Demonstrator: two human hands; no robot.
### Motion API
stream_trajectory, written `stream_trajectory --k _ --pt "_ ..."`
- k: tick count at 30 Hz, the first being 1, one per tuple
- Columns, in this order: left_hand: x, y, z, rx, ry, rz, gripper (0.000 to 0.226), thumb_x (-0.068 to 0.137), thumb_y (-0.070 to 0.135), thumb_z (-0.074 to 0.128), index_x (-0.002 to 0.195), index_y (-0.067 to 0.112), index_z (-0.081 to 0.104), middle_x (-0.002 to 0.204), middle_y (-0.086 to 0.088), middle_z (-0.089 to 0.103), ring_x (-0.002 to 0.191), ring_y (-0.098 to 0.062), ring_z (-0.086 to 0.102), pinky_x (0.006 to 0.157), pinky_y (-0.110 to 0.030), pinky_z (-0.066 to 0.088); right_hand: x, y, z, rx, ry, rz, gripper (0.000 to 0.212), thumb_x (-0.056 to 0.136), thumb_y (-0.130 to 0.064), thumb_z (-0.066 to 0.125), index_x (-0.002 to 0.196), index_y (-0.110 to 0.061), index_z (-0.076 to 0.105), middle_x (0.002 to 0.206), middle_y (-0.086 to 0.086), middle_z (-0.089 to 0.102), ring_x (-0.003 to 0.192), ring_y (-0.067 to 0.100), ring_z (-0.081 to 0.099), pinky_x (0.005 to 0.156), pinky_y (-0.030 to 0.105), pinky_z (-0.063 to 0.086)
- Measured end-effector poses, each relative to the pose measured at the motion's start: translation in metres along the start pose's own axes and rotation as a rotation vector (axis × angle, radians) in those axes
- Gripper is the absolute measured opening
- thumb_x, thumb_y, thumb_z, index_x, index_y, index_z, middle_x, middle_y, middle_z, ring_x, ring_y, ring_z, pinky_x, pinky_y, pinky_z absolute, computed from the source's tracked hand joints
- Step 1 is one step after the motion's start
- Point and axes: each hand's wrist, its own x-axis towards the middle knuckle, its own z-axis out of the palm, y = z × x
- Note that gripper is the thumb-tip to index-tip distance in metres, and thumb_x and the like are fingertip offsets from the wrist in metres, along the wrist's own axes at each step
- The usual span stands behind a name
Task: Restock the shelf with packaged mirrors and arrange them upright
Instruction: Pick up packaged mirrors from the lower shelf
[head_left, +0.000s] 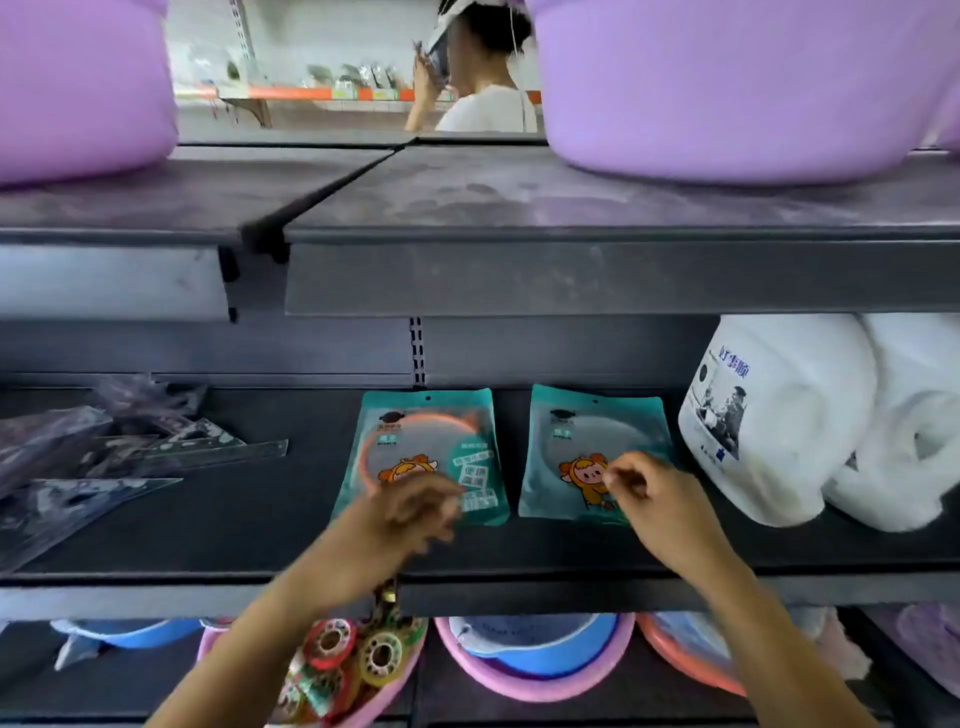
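Two teal packaged mirrors stand side by side on the dark middle shelf (260, 525), leaning back against its rear panel. The left package (431, 436) shows an orange round mirror frame and a cartoon figure. The right package (582, 441) shows a pale disc and the same figure. My left hand (410, 514) is blurred in front of the left package's lower edge, fingers curled; whether it grips the pack is unclear. My right hand (649, 493) rests its pinched fingertips on the right package's lower right part.
Clear plastic rulers and set squares (114, 467) lie at the shelf's left. White bagged rolls (789, 415) fill the right end. Purple basins (727, 88) sit on the shelf above. Below are pink and blue basins (535, 660) and a tray of coloured rings (353, 660). A person (483, 78) stands behind.
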Motion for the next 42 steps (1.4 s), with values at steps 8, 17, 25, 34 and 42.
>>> stream_trajectory --k 8,17,25,34,42 --pt "0.098 -0.042 -0.049 0.49 0.497 -0.366 0.052 0.08 0.053 0.056 0.122 0.023 0.055 0.118 -0.012 0.06 0.101 -0.03 0.06 0.09 -0.037 0.05 0.067 0.036 0.007 -0.391 -0.271 0.318 0.071 0.085 -0.063 0.049 0.135 -0.015 0.035 0.136 0.021 0.041 0.125 0.039 0.041 0.102 0.05 0.039" --pt "0.125 -0.052 -0.055 0.614 0.293 -0.618 0.112 0.066 0.048 0.079 0.141 0.002 0.011 0.133 -0.019 0.041 0.126 -0.033 0.039 0.095 -0.036 0.044 0.08 0.024 0.016 -0.36 -0.262 0.526 0.119 0.061 -0.071 0.07 0.146 -0.017 0.007 0.143 0.029 0.03 0.13 0.044 0.033 0.1 0.046 0.037" --pt "0.126 -0.058 -0.075 -0.005 0.306 -0.537 0.046 0.072 0.003 0.075 0.115 -0.001 0.057 0.101 -0.011 0.065 0.085 -0.02 0.062 0.063 -0.024 0.049 0.09 0.026 0.004 0.128 -0.163 0.658 0.06 0.071 -0.014 0.082 0.115 0.003 0.045 0.101 0.014 0.056 0.09 0.028 0.057 0.074 0.035 0.043" --pt "0.123 -0.049 -0.072 -0.024 0.288 -0.415 0.026 0.085 -0.003 0.056 0.107 0.009 0.053 0.097 -0.009 0.057 0.079 -0.016 0.05 0.061 -0.026 0.038 0.087 0.023 0.001 0.522 -0.104 0.677 0.001 0.085 0.001 0.059 0.085 0.001 0.058 0.075 0.008 0.056 0.071 0.019 0.051 0.074 0.03 0.04" --pt "0.127 -0.056 -0.057 -0.14 0.542 -0.396 0.031 0.096 0.039 0.047 0.11 0.012 0.056 0.083 -0.007 0.053 0.076 -0.02 0.047 0.063 -0.029 0.038 0.082 0.019 -0.003 0.852 -0.121 0.568 0.016 0.09 -0.003 0.055 0.106 -0.002 0.06 0.091 0.014 0.066 0.079 0.024 0.064 0.067 0.033 0.048"
